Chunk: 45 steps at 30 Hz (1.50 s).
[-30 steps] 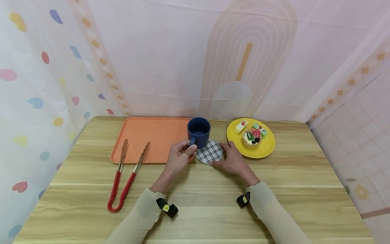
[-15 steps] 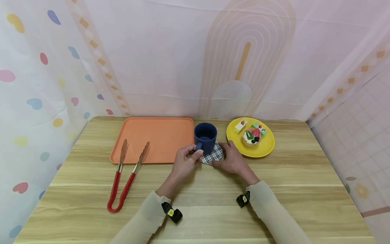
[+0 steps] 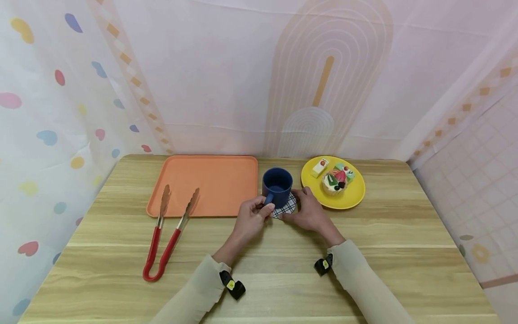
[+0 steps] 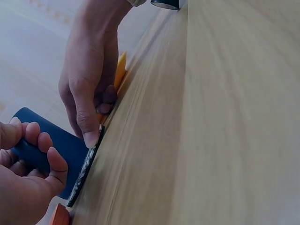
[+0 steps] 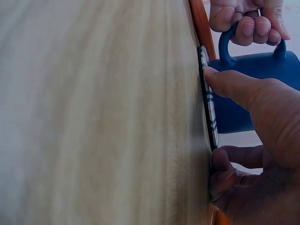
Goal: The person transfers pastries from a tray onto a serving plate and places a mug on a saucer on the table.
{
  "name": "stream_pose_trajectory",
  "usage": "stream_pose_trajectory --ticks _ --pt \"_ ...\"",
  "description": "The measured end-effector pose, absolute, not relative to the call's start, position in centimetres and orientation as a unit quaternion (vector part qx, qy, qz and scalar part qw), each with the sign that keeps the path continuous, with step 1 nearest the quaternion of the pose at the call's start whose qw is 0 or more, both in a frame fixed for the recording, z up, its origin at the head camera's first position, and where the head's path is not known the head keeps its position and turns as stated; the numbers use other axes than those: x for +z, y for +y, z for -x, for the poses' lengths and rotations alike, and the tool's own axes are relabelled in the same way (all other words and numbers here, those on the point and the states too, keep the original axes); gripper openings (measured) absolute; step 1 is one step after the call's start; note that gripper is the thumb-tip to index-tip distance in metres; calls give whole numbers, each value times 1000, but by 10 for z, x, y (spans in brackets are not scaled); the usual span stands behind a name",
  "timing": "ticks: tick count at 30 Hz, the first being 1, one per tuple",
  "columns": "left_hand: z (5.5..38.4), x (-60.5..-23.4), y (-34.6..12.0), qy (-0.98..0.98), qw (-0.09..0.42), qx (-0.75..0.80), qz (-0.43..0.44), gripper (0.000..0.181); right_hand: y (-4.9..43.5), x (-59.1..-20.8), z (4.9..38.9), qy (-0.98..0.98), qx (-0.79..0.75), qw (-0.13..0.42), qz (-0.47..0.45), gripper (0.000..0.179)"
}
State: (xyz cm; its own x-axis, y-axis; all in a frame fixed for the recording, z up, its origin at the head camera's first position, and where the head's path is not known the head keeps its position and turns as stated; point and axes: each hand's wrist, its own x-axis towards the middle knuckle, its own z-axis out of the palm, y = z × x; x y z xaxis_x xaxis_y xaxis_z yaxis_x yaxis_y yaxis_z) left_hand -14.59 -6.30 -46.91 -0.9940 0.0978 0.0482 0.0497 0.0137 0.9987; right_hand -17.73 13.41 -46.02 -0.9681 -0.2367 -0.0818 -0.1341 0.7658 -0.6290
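Note:
A dark blue mug [image 3: 280, 184] stands upright over the round checked coaster [image 3: 286, 209], its base at the coaster's surface in both wrist views. My left hand [image 3: 252, 218] grips the mug handle [image 5: 227, 44] with curled fingers. The right hand [image 3: 309, 210] holds the coaster by its edge, thumb at the near side and fingers round the right side. Seen from the right wrist, that thumb [image 5: 234, 84] lies on the coaster's rim, close to the mug's wall. Much of the coaster is hidden under the mug.
An orange tray [image 3: 218, 184] lies at the back left, with red-handled tongs [image 3: 171, 240] spread open, their tips over it. Behind the right hand is a yellow plate [image 3: 352, 198] bearing a fruit tart [image 3: 334, 182] and small cakes [image 3: 320, 167].
My left hand has brought the mug rightward and nearer to me, from beside the tray's edge onto the coaster's area. My right hand has stayed in place at the coaster.

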Motion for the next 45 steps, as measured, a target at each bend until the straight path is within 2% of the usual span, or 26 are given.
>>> stream_pose_trajectory --ticks 12,17,21,29,36,45 --pt "144 -467 -65 714 47 698 -38 17 135 -460 177 937 -325 80 97 87" --pt "144 -464 -71 714 44 698 -23 13 137 -459 177 939 -315 84 104 85" --pt "145 -458 -82 722 34 690 -28 16 141 -455 175 941 -306 89 112 80" --pt "150 -442 -112 764 -4 641 -70 38 152 -439 167 934 -315 90 145 73" --pt "150 -431 -134 799 -61 588 -112 43 164 -426 160 933 -316 51 163 66" --pt "146 -424 -167 861 -113 475 -143 62 185 -404 153 926 -335 -6 176 60"
